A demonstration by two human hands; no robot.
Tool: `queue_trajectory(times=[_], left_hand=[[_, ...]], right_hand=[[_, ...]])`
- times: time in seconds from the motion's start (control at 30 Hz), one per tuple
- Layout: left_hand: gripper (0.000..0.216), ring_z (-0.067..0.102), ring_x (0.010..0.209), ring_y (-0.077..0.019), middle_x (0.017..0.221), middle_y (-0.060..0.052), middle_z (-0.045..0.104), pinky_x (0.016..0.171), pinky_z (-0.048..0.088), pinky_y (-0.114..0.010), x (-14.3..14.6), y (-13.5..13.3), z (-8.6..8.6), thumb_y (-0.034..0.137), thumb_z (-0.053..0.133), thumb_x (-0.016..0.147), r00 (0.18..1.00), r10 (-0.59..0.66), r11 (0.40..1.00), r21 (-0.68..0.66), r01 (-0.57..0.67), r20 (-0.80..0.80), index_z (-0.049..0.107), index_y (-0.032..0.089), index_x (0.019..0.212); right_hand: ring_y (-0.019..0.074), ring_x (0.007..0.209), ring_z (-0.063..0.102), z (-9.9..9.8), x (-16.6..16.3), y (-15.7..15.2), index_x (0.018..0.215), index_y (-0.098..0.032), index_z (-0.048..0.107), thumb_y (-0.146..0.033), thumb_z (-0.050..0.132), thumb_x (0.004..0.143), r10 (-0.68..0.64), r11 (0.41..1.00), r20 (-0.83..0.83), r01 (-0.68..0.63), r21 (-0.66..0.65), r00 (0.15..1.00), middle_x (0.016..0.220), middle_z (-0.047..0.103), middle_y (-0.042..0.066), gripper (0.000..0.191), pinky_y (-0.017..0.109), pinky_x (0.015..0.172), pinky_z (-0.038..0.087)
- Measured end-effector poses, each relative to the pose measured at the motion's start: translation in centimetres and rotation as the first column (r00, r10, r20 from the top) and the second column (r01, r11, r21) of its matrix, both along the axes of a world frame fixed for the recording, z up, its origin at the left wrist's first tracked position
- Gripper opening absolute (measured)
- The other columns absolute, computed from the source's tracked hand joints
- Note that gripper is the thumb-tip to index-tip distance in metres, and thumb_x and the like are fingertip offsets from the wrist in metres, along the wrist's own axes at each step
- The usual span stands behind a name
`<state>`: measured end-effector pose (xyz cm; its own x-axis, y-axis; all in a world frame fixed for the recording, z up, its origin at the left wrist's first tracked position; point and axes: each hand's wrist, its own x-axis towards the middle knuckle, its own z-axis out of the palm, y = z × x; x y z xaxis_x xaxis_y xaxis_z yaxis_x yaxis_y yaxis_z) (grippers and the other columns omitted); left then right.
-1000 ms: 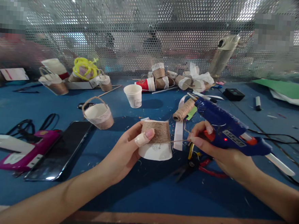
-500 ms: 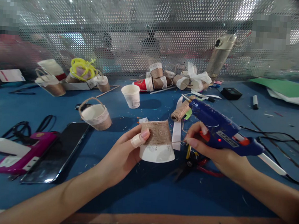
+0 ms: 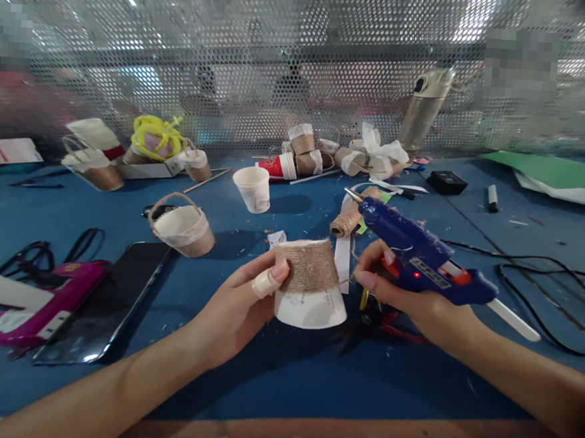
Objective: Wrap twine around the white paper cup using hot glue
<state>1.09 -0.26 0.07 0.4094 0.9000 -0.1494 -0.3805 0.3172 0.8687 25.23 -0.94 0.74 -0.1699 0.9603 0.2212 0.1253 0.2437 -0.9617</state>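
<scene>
A white paper cup (image 3: pixel 311 308), partly wrapped in brown twine (image 3: pixel 312 266), is upside down in my left hand (image 3: pixel 239 309). That hand's thumb, with a bandage on it, presses the twine while the other fingers go behind the cup. My right hand (image 3: pixel 393 279) holds a blue hot glue gun (image 3: pixel 411 244) with a lit red light, its nozzle pointing up and left. Between that hand's thumb and forefinger a strand of twine is pinched, running to the cup. Behind the hands lies the twine roll (image 3: pixel 346 221). Scissors (image 3: pixel 370 314) are partly hidden below my right hand.
A twine-wrapped cup basket (image 3: pixel 184 231) and a plain paper cup (image 3: pixel 253 188) stand to the left. A phone (image 3: pixel 103 306) lies beside a magenta device (image 3: pixel 40 308). Several wrapped cups (image 3: pixel 309 160) and a tall bottle (image 3: pixel 424 111) line the mesh screen. A black cable (image 3: pixel 534 272) runs at right.
My right hand and the glue gun have moved slightly left, closer to the cup. The cup has tilted a little and sits slightly lower. Both grips are kept.
</scene>
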Motion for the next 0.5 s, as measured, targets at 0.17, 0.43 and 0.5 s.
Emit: queue_trajectory(times=[0.17, 0.43, 0.5], left_hand=[[0.030, 0.076, 0.097, -0.0259, 0.099, -0.007, 0.082, 0.084, 0.059, -0.032, -0.02, 0.11, -0.24, 0.044, 0.081, 0.086, 0.999, -0.030, 0.999, 0.028, 0.029, 0.039, 0.083, 0.026, 0.109], [0.029, 0.076, 0.088, -0.0181, 0.101, -0.004, 0.082, 0.090, 0.057, -0.027, 0.20, -0.08, -0.07, 0.044, 0.080, 0.087, 0.997, -0.058, 0.996, 0.064, 0.055, 0.053, 0.084, 0.026, 0.110], [0.029, 0.076, 0.088, -0.0182, 0.100, -0.004, 0.083, 0.090, 0.057, -0.027, 0.24, -0.12, -0.07, 0.043, 0.081, 0.086, 0.997, -0.057, 0.996, 0.066, 0.054, 0.054, 0.084, 0.027, 0.110]], right_hand=[[0.0159, 0.078, 0.064, -0.49, 0.05, -0.03, 0.082, -0.026, 0.070, -0.026, 0.083, 0.084, -0.037, 0.999, -0.002, 0.037, 0.020, 0.999, 0.083, 0.067, -0.002, 0.014, 0.030, 0.080, 0.056], [0.0143, 0.079, 0.063, -0.74, 0.21, -0.07, 0.087, -0.026, 0.069, -0.026, 0.083, 0.085, 0.012, 1.000, -0.052, -0.012, -0.009, 0.999, 0.086, 0.068, -0.003, 0.014, 0.029, 0.078, 0.054], [0.0139, 0.078, 0.063, -0.72, 0.11, -0.14, 0.086, -0.025, 0.069, -0.025, 0.082, 0.085, 0.009, 1.000, -0.052, -0.010, -0.026, 0.999, 0.085, 0.068, -0.003, 0.013, 0.029, 0.079, 0.054]])
